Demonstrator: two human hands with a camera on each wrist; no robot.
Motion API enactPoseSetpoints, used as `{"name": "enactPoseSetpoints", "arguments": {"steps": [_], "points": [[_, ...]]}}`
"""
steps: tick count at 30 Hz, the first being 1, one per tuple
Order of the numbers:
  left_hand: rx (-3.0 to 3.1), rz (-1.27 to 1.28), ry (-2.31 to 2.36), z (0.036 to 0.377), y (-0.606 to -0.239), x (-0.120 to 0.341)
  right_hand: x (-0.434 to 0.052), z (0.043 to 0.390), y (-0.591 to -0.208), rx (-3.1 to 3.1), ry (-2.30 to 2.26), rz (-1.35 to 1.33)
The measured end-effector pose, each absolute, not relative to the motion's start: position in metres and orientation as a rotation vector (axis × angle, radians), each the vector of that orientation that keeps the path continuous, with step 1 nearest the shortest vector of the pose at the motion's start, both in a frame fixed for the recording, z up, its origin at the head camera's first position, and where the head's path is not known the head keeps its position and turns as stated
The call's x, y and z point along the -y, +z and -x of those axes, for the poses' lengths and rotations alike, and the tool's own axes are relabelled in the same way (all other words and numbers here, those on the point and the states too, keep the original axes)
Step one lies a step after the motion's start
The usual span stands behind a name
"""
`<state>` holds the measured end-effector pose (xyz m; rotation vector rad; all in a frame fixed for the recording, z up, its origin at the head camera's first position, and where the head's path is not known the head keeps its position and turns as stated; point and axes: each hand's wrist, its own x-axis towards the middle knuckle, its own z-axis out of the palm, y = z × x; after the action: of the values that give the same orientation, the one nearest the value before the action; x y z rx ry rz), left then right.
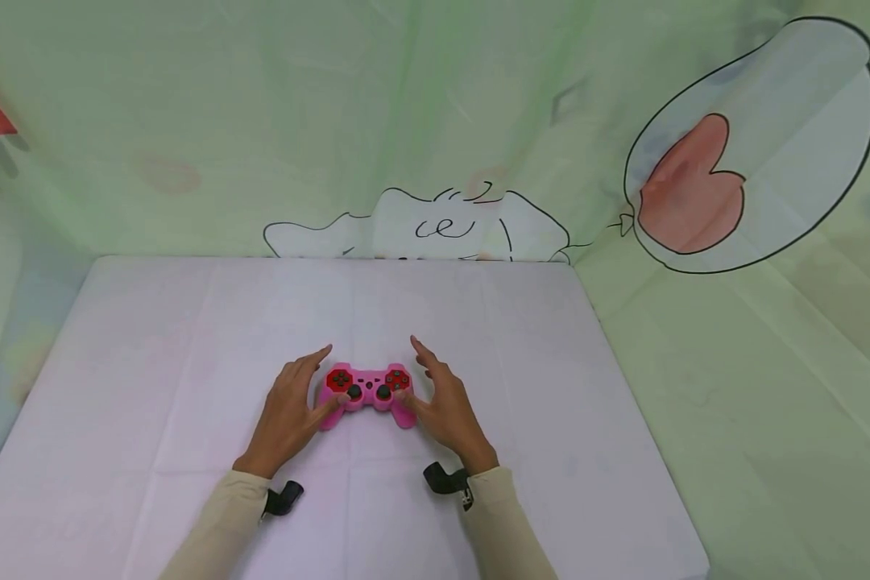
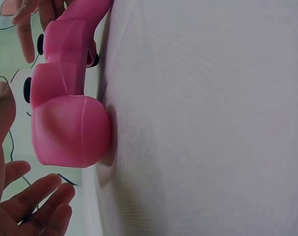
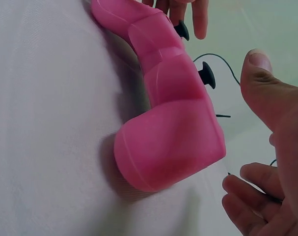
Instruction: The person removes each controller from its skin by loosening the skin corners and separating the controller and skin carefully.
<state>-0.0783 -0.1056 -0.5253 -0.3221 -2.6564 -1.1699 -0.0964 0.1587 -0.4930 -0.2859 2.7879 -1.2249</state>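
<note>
Two cream sleeves come up from the bottom edge, each wrist wearing one black strap, and two hands flank one pink plastic game controller (image 1: 366,395) lying flat near the middle of the pale lilac tablecloth (image 1: 188,362). Left hand (image 1: 290,415) sits just beside the left grip, fingers spread and relaxed, thumb tip at the controller's edge, nothing gripped. Right hand (image 1: 442,407) mirrors it at the right grip, fingers loose and splayed, thumb close alongside. Controller shows two red button clusters and two black thumbsticks (image 1: 368,392). Behind hangs a green curtain (image 1: 435,105) with one red heart in a balloon outline (image 1: 689,189).
</note>
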Motion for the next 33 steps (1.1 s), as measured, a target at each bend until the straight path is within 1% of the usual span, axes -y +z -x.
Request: {"name": "enactPoseSetpoints", "arguments": {"steps": [11,33], "points": [[2.715,0.266,-1.251,0.078,-0.532,0.103,-0.158,0.098,-0.501,-2.723,-1.259,0.315],[2.733,0.232,-1.446,0.081,-0.535,0.105,-0.157,0.102,-0.511,-2.725,-1.242,0.252]]}}
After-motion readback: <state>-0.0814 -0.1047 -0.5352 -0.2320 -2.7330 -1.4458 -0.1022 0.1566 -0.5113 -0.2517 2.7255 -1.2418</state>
